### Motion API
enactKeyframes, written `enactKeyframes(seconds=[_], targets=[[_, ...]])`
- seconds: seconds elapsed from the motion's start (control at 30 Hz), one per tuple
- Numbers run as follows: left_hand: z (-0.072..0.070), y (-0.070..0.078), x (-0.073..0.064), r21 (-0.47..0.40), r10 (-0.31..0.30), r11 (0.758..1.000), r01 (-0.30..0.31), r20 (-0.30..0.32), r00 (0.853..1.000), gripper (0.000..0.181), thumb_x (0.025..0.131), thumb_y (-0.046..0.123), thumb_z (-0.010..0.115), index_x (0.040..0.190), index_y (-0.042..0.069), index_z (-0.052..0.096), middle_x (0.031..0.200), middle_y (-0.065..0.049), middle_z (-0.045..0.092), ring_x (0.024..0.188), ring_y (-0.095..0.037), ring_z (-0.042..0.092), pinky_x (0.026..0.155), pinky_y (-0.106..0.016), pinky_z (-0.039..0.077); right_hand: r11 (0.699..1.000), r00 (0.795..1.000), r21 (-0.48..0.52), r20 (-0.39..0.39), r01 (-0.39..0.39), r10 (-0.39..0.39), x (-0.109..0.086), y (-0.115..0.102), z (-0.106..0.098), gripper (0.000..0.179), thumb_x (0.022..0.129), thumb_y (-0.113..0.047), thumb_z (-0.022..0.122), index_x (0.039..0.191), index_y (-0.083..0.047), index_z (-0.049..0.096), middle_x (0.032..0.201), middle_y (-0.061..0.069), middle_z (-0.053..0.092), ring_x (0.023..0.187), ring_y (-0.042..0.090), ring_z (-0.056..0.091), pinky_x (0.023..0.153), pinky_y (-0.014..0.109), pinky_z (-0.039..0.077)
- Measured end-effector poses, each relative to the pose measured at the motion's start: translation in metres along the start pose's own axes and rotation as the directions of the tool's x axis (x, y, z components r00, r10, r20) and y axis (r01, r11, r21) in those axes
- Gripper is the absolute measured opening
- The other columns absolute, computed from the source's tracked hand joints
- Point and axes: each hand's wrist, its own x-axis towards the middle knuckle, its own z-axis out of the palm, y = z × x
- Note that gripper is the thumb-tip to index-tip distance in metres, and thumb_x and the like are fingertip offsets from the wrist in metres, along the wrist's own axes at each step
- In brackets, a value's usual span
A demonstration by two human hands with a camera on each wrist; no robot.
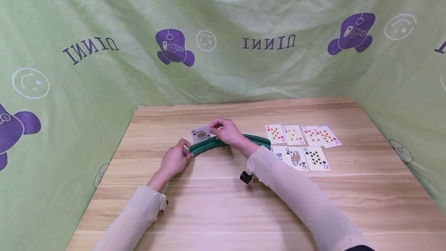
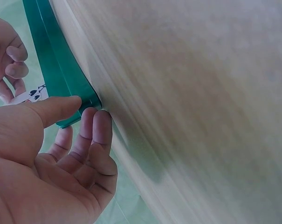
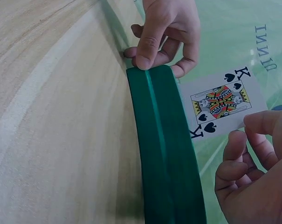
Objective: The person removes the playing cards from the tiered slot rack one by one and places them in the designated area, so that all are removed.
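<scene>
My left hand [image 1: 175, 158] grips the left end of a curved green card holder [image 2: 57, 56], thumb on its near face and fingertips under the end. Just behind that end stands a king of spades playing card [image 3: 220, 102], its lower edge hidden by the holder. The thumb and fingertips of my right hand [image 1: 225, 131] pinch the card at its right-hand corner, as the right wrist view [image 3: 259, 172] shows. My right wrist passes over the middle of the holder in the head view.
Several face-up cards lie in two rows at the right: a back row with an eight of hearts [image 1: 275, 133] and a five of diamonds [image 1: 294, 134], and a front row with a queen [image 1: 295, 159] and a ten [image 1: 316, 159]. The holder's right end overlaps the front row's leftmost card [image 1: 278, 153]. Green cloth [image 1: 223, 76] hangs behind the wooden table [image 1: 216, 212].
</scene>
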Motion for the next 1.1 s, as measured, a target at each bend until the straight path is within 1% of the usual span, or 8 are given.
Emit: enactKeyframes(seconds=[0.07,0.13,0.33,0.47,0.7,0.8,1.0,1.1], targets=[[0.000,0.000,0.000,0.002,0.002,1.000,-0.002,-0.005,1.000,0.030,0.089,0.019,0.073,0.112,0.013,0.054,0.088,-0.004,0.075,0.074,-0.018,0.065,0.068,-0.033,0.046,1.000,1.000,0.014,-0.005,-0.002,0.002,0.000,0.000,-0.002,0.012,0.095,-0.012,0.065,0.105,-0.005,0.066,0.105,0.012,0.066,0.094,0.034,0.064,0.087,0.053,0.054],[0.001,0.000,0.001,0.001,0.000,1.000,0.000,-0.009,1.000,0.030,0.089,0.019,0.073,0.112,0.013,0.054,0.088,-0.003,0.076,0.075,-0.018,0.065,0.067,-0.033,0.046,1.000,1.000,0.027,-0.009,-0.006,0.006,0.000,-0.001,-0.005,0.012,0.096,-0.012,0.065,0.105,-0.005,0.065,0.105,0.012,0.066,0.089,0.034,0.063,0.088,0.055,0.053],[0.001,-0.001,0.001,-0.001,-0.003,1.000,0.003,-0.011,1.000,0.031,0.089,0.020,0.073,0.113,0.014,0.055,0.089,-0.002,0.076,0.077,-0.019,0.067,0.068,-0.034,0.047,0.999,0.999,0.023,-0.020,0.031,-0.030,-0.002,-0.002,-0.011,0.011,0.095,-0.012,0.065,0.104,-0.005,0.065,0.097,0.008,0.065,0.068,0.015,0.055,0.079,0.049,0.054],[0.000,-0.001,0.000,0.005,0.001,1.000,-0.001,-0.008,1.000,0.031,0.089,0.020,0.073,0.113,0.013,0.055,0.088,-0.002,0.076,0.076,-0.019,0.067,0.068,-0.035,0.047,0.999,0.999,0.035,-0.016,0.038,-0.037,-0.006,-0.003,-0.016,0.012,0.094,-0.010,0.066,0.104,-0.005,0.064,0.093,0.007,0.063,0.068,0.015,0.055,0.078,0.050,0.054],[0.000,-0.001,0.000,0.001,0.000,1.000,0.000,0.004,1.000,0.031,0.089,0.021,0.072,0.114,0.013,0.055,0.088,-0.003,0.075,0.075,-0.017,0.065,0.067,-0.033,0.046,0.998,1.000,0.065,-0.009,0.010,-0.010,-0.012,-0.001,-0.025,0.012,0.094,-0.008,0.064,0.106,-0.004,0.063,0.091,0.006,0.062,0.072,0.019,0.057,0.080,0.050,0.053],[0.000,-0.001,0.001,-0.002,-0.005,1.000,0.005,0.005,1.000,0.031,0.089,0.021,0.072,0.115,0.013,0.055,0.089,-0.002,0.075,0.075,-0.017,0.065,0.067,-0.032,0.045,0.997,1.000,0.077,-0.010,0.006,-0.005,-0.015,-0.001,-0.028,0.013,0.094,-0.007,0.063,0.107,-0.004,0.062,0.090,0.005,0.062,0.071,0.019,0.056,0.078,0.046,0.053],[0.000,-0.001,0.001,0.002,-0.006,1.000,0.006,0.000,1.000,0.032,0.089,0.020,0.072,0.115,0.013,0.055,0.089,-0.003,0.075,0.075,-0.018,0.064,0.068,-0.033,0.046,0.996,1.000,0.087,-0.012,-0.005,0.006,-0.024,-0.004,-0.036,0.013,0.096,-0.007,0.061,0.108,-0.002,0.061,0.089,0.004,0.063,0.071,0.019,0.054,0.067,0.030,0.049],[0.000,-0.001,0.000,0.001,-0.008,1.000,0.008,0.004,1.000,0.032,0.090,0.020,0.072,0.115,0.013,0.055,0.089,-0.003,0.074,0.074,-0.017,0.063,0.068,-0.032,0.046,0.996,1.000,0.084,-0.014,-0.017,0.018,-0.029,-0.004,-0.041,0.014,0.096,-0.007,0.060,0.109,-0.003,0.061,0.087,0.004,0.063,0.070,0.019,0.053,0.063,0.025,0.046]])
